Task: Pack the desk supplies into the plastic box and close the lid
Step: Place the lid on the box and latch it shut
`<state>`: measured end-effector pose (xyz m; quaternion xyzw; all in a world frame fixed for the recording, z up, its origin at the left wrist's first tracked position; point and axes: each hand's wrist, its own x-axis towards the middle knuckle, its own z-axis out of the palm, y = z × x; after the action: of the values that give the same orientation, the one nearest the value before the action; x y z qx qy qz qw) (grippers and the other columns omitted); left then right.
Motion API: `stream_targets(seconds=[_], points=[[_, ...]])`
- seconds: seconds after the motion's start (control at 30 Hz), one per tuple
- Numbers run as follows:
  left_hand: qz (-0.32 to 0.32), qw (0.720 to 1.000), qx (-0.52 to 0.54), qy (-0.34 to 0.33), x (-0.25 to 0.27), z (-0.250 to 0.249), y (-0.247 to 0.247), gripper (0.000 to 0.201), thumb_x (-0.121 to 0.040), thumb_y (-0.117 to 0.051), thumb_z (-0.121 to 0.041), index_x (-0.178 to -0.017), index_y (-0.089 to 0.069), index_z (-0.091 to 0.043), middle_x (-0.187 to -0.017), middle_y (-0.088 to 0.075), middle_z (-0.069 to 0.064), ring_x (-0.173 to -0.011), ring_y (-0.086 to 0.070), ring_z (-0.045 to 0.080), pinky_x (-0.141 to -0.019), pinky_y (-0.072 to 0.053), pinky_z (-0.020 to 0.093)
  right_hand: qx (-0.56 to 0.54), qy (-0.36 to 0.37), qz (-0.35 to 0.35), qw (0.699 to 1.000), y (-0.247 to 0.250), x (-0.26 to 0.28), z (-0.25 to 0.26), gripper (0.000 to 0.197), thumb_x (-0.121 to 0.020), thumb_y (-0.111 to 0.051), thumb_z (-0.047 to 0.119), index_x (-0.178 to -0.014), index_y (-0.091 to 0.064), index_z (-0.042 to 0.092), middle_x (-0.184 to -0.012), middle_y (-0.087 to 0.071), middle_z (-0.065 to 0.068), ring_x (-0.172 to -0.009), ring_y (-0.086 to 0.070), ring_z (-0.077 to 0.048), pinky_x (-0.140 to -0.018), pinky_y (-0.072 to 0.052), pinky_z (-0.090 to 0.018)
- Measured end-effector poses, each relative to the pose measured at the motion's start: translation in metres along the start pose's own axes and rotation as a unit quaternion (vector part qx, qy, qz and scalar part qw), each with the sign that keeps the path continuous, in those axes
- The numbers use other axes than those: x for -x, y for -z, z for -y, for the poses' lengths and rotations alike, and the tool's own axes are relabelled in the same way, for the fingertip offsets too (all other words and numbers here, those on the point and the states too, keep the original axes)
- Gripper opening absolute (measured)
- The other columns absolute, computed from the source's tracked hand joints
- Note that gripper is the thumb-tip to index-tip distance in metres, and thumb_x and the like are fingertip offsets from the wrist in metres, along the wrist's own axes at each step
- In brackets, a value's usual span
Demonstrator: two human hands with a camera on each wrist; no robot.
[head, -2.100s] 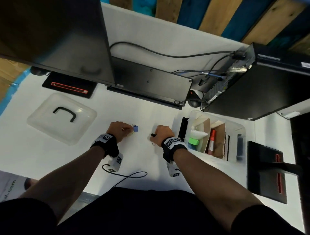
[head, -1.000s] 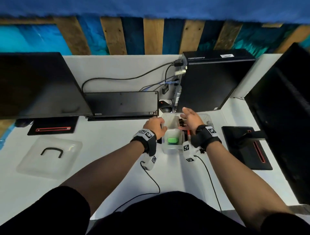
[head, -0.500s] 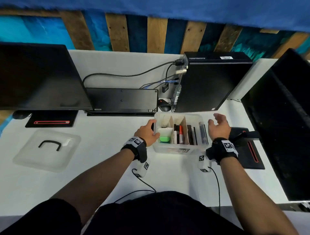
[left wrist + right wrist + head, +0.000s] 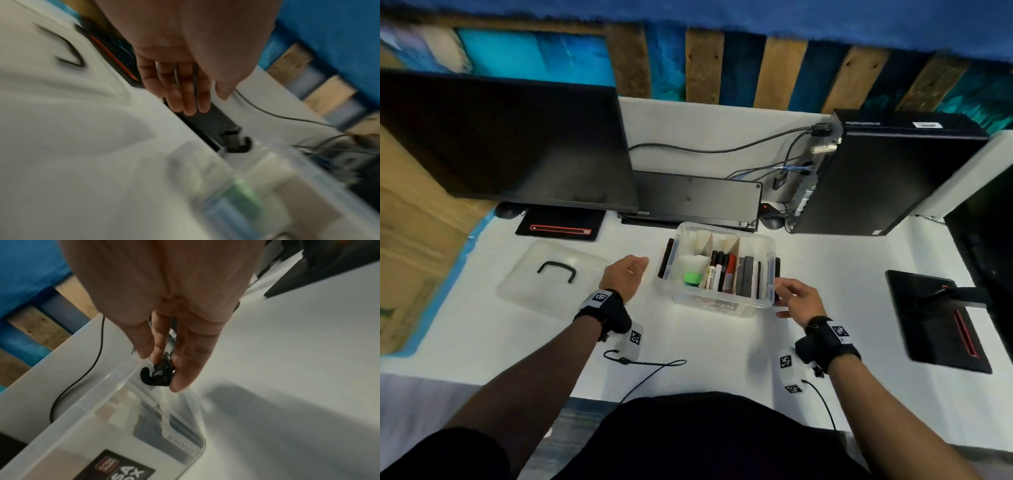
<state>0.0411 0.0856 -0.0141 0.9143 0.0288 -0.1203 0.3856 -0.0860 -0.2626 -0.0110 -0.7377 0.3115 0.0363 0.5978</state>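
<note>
The clear plastic box (image 4: 722, 301) stands open at mid-desk, holding markers (image 4: 719, 270), a green-capped item (image 4: 691, 278) and dark erasers (image 4: 746, 277) between cardboard dividers. Its clear lid (image 4: 524, 287), with a black handle (image 4: 556, 270), lies flat to the left. My left hand (image 4: 631, 270) hovers empty between lid and box, fingers straight (image 4: 191, 97). My right hand (image 4: 786, 296) is at the box's right side, fingers extended, with its fingertips (image 4: 180, 382) at the black latch (image 4: 154, 379). The left wrist view shows the box (image 4: 257, 186) blurred.
A monitor (image 4: 517, 137) and its base (image 4: 561, 228) stand at the back left. A keyboard (image 4: 695, 198) leans behind the box, and a computer tower (image 4: 887, 178) with cables sits at the back right. A second monitor base (image 4: 938, 329) lies right, and a cardboard box (image 4: 407, 240) far left.
Both hands dropped small items into the box, then went to its sides. Since then my left hand has moved left, away from the box towards the lid; my right hand stays by the right latch.
</note>
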Motion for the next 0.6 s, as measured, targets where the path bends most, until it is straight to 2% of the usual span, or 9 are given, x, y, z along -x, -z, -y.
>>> stream_targets(seconds=[0.03,0.1,0.2,0.3,0.37,0.43,0.5,0.6], points=[[-0.019,0.998,-0.063,0.008,0.0,0.018,0.013,0.029,-0.092,-0.05,-0.044,-0.103,-0.067,-0.023,-0.109,-0.068,0.009,-0.106,-0.061,0.032,-0.091,-0.049,0.038,-0.003,-0.003,0.004,1.0,-0.01,0.0,0.003,0.022,-0.094,-0.06,0.018,-0.113,-0.068,0.01,-0.108,-0.07,-0.017,-0.079,-0.07,-0.028,-0.053,-0.056,-0.03],[-0.03,0.98,-0.194,0.04,0.002,0.056,0.034,0.033,-0.092,-0.05,-0.039,-0.116,-0.061,-0.02,-0.125,-0.058,0.013,-0.121,-0.049,0.034,-0.098,-0.044,0.043,-0.017,-0.013,0.004,1.0,-0.03,0.0,0.009,0.026,-0.096,-0.057,0.018,-0.116,-0.066,0.006,-0.109,-0.068,-0.019,-0.08,-0.068,-0.033,-0.052,-0.057,-0.032],[0.051,0.946,-0.3,0.113,0.015,0.098,0.044,0.061,-0.09,-0.051,-0.046,-0.142,-0.037,-0.018,-0.151,-0.031,0.01,-0.137,-0.03,0.032,-0.111,-0.033,0.044,-0.028,-0.025,-0.011,0.999,-0.052,0.001,0.01,0.028,-0.099,-0.05,0.019,-0.119,-0.063,0.005,-0.111,-0.066,-0.021,-0.081,-0.067,-0.037,-0.061,-0.058,-0.038],[0.093,0.93,-0.344,0.094,0.028,0.114,0.035,0.073,-0.091,-0.047,-0.049,-0.15,-0.018,-0.016,-0.161,-0.009,0.011,-0.145,-0.014,0.033,-0.116,-0.023,0.043,-0.03,-0.039,-0.028,0.998,-0.061,0.003,0.007,0.029,-0.099,-0.048,0.021,-0.119,-0.062,0.005,-0.114,-0.065,-0.02,-0.086,-0.068,-0.039,-0.061,-0.057,-0.037],[0.11,0.928,-0.351,0.055,0.033,0.11,0.03,0.073,-0.091,-0.045,-0.049,-0.151,-0.018,-0.017,-0.16,-0.012,0.01,-0.144,-0.015,0.033,-0.116,-0.024,0.043,-0.028,-0.041,-0.041,0.998,-0.065,0.002,0.006,0.028,-0.1,-0.047,0.02,-0.118,-0.062,0.004,-0.116,-0.065,-0.022,-0.089,-0.068,-0.041,-0.062,-0.056,-0.037],[0.149,0.937,-0.315,0.003,0.035,0.099,0.026,0.071,-0.09,-0.047,-0.05,-0.15,-0.022,-0.02,-0.157,-0.023,0.008,-0.143,-0.021,0.03,-0.115,-0.028,0.041,-0.022,-0.036,-0.048,0.998,-0.07,0.002,0.008,0.028,-0.1,-0.046,0.021,-0.117,-0.061,0.005,-0.12,-0.064,-0.023,-0.09,-0.066,-0.039,-0.066,-0.057,-0.041],[0.163,0.954,-0.252,-0.023,0.036,0.085,0.026,0.07,-0.09,-0.051,-0.048,-0.15,-0.026,-0.024,-0.151,-0.037,0.009,-0.139,-0.031,0.028,-0.113,-0.031,0.04,-0.026,-0.039,-0.061,0.997,-0.077,0.004,0.014,0.034,-0.1,-0.045,0.03,-0.121,-0.06,0.007,-0.124,-0.061,-0.02,-0.097,-0.063,-0.037,-0.074,-0.058,-0.046],[0.068,0.972,-0.225,0.0,0.021,0.084,0.038,0.062,-0.089,-0.053,-0.043,-0.145,-0.037,-0.02,-0.143,-0.045,0.011,-0.132,-0.038,0.031,-0.109,-0.033,0.041,-0.01,-0.037,-0.1,0.994,-0.091,0.01,0.025,0.046,-0.096,-0.05,0.041,-0.13,-0.054,0.011,-0.125,-0.059,-0.013,-0.112,-0.059,-0.035,-0.088,-0.055,-0.048]])
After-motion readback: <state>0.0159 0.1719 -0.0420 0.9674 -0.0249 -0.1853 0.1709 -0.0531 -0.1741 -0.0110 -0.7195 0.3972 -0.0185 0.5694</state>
